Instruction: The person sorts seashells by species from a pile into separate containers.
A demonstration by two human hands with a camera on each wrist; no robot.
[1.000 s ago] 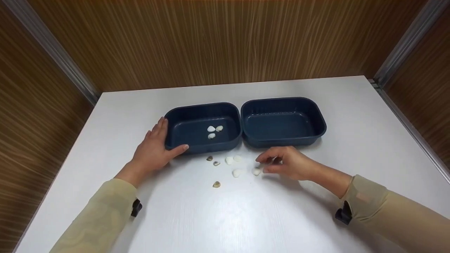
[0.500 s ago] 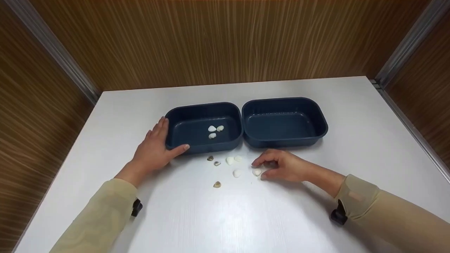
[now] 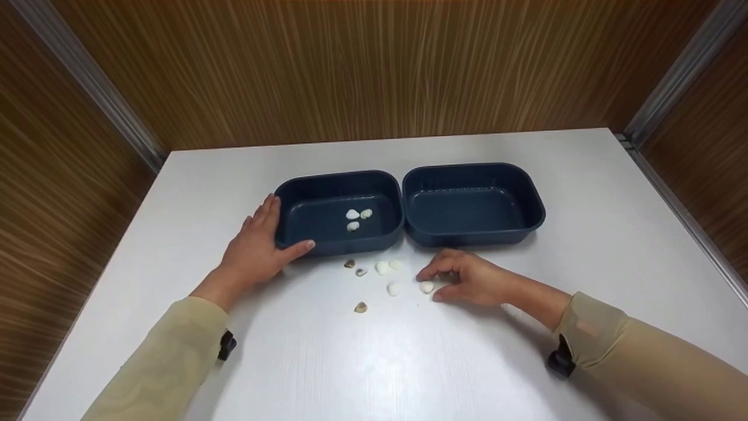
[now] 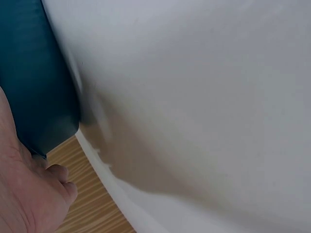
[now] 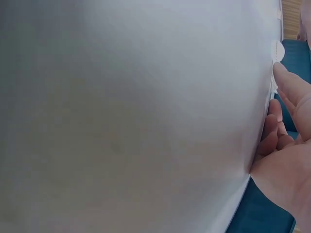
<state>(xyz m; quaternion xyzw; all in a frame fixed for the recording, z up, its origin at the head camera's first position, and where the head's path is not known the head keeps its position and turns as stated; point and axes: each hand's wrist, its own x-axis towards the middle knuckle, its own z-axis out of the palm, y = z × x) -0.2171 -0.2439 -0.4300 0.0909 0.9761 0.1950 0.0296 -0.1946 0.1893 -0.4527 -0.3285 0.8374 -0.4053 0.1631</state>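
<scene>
My left hand [image 3: 252,252] rests against the left dark blue bin [image 3: 339,247], fingers along its left side and thumb on its front wall. In the left wrist view, that hand [image 4: 34,194] shows beside the bin's wall [image 4: 41,82]. On the table, my right hand [image 3: 473,279] has thumb and forefinger spread on either side of a white seashell [image 3: 426,287]; firm contact cannot be made out. Left of it lie another white shell [image 3: 394,289] and two pale shells side by side [image 3: 382,268]. Small brown shells [image 3: 360,307] lie farther left.
Inside the left bin are three whitish shells [image 3: 352,214]. A second dark blue bin [image 3: 473,238] stands right beside it, with nothing visible inside. Wood-grain panels [image 3: 374,70] enclose the white table [image 3: 327,374] at the back and sides.
My right hand has shifted slightly left and toward me, bringing its thumb and forefinger around the white shell. The left hand stays on the left bin.
</scene>
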